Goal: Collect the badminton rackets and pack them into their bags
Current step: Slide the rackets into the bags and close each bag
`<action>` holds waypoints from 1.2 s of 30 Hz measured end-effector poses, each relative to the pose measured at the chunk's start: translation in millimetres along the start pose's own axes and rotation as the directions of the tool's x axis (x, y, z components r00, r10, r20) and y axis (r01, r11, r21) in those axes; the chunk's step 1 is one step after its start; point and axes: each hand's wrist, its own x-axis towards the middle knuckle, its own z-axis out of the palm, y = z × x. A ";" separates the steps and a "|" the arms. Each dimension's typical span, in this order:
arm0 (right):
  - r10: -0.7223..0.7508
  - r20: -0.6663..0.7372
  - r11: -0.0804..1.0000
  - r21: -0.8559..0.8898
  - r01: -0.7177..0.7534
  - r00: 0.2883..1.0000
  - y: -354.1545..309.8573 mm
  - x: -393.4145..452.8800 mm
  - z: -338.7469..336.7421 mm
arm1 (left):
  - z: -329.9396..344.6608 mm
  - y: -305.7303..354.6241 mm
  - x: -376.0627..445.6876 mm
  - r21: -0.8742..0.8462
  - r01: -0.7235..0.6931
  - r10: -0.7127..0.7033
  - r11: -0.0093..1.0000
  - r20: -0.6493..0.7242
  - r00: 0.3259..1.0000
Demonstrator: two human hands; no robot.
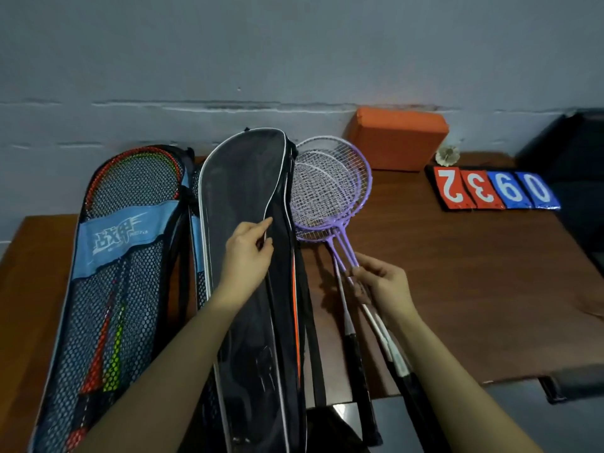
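On the counter [457,289], a mesh bag [108,289] with rackets lies far left. The left hand [248,253] pinches the black bag [248,178] at its zipper edge. To its right, the right hand [379,282], fingers curled, grips the purple rackets [330,188] by their shafts.

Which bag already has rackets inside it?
The blue mesh bag on the left. Through its netting you can see red and green rackets. The black bag beside it is not packed yet: the purple rackets lie outside on the table.

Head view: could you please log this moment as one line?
left hand: pinches black bag edge | right hand: grips purple rackets shafts | mesh bag: packed
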 end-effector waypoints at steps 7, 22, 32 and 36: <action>-0.124 -0.165 0.984 0.107 0.143 0.978 -3.9 -25.3 -5.7 | 11.3 6.0 2.3 0.027 0.004 -0.005 1.000 0.040 0.999; 0.039 -0.137 0.999 0.025 -0.036 0.990 10.8 -58.2 -56.6 | 52.1 33.7 9.7 -0.116 0.109 -0.112 0.987 -0.020 0.993; 0.164 0.011 0.983 -0.082 -0.163 0.986 17.8 -71.3 -71.5 | 58.2 34.5 10.8 -0.104 0.081 -0.083 0.991 -0.012 0.996; 0.200 0.020 0.974 -0.116 -0.197 0.980 21.4 -78.8 -77.8 | 57.1 40.5 9.6 -0.195 0.106 -0.121 0.975 -0.065 0.991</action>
